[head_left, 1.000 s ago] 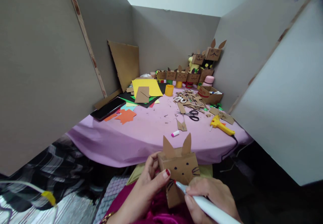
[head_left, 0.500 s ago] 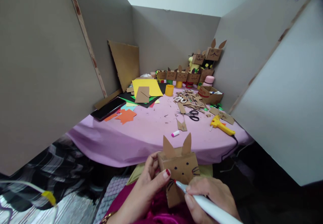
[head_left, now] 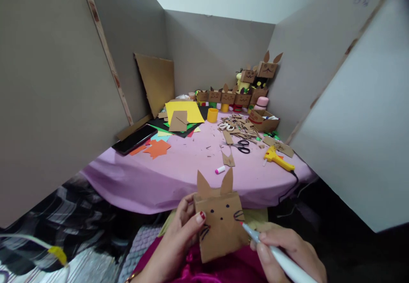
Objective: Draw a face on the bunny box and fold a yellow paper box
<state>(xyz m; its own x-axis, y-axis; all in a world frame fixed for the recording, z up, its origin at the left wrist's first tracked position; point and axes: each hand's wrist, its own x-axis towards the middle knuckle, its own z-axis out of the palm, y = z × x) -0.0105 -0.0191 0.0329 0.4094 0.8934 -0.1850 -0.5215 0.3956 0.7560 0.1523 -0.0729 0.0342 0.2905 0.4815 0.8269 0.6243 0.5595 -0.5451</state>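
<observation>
My left hand grips the left edge of a cardboard box, thumb on its front and fingers at the side; the box stands above my lap, before the table's edge. My right hand pinches a white marker, its red tip at the box's right edge, just below the whiskers; I cannot tell whether it touches. Two pointed ears, eyes, a nose and dark whiskers on both cheeks are done, and a small red mark seems to sit by the left ones. No mouth shows, so I judge the face partly finished. On the pink cloth lies the marker cap, with scissors and a glue gun beyond. Farther back, the cardboard heads have mouths, several on coloured bodies; mine shows no body.
</observation>
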